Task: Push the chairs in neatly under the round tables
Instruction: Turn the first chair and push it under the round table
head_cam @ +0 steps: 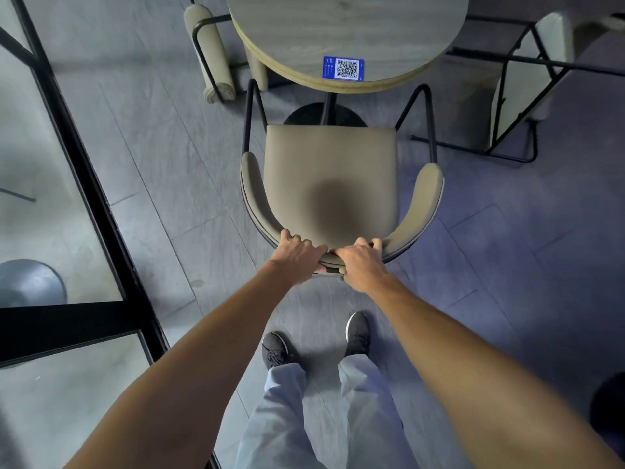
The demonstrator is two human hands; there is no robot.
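A beige padded chair (333,170) with a curved backrest and black metal legs stands in front of me, facing a round wooden table (345,32). The seat's front edge lies just short of the table's rim, above the table's black base (324,116). My left hand (299,253) and my right hand (360,262) both grip the top of the chair's backrest, side by side, fingers curled over its edge.
A second chair (211,52) stands at the table's left, and a third (527,86) with black legs is at the right. A black-framed glass partition (84,184) runs along the left. A blue QR sticker (343,67) lies on the tabletop. My feet stand behind the chair.
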